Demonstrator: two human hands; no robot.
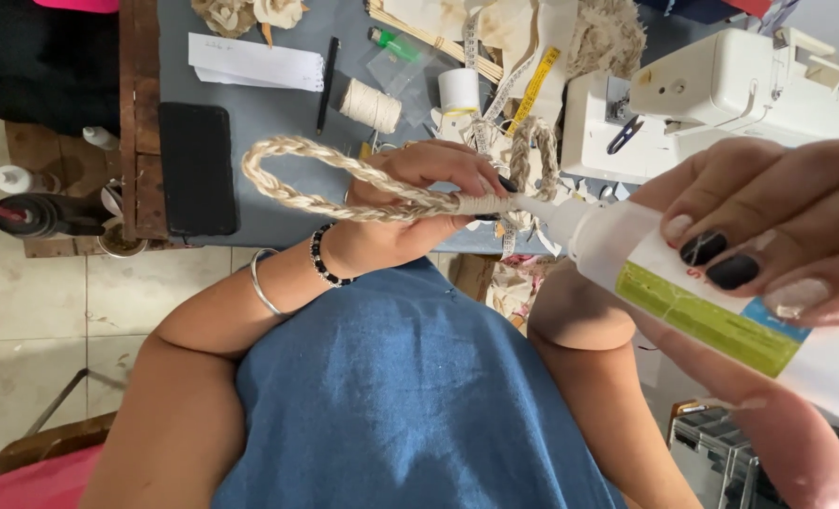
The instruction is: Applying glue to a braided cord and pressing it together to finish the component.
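My left hand (419, 203) grips a braided loop of pale natural rope (292, 174) at its bound end, where thin twine is wrapped around the braid. My right hand (768, 245), close to the camera, holds a white plastic glue bottle (645, 259) with a green and blue label. The bottle's nozzle tip touches the wrapped end of the braid beside my left fingers. A bead bracelet and a metal bangle sit on my left wrist.
A grey worktable (268, 113) carries a black phone (198, 168), paper sheets (254, 61), a pen (326, 80), a spool of cream twine (370, 104), a white spool (459, 90) and a measuring tape (532, 85). A white sewing machine (721, 94) stands at the right.
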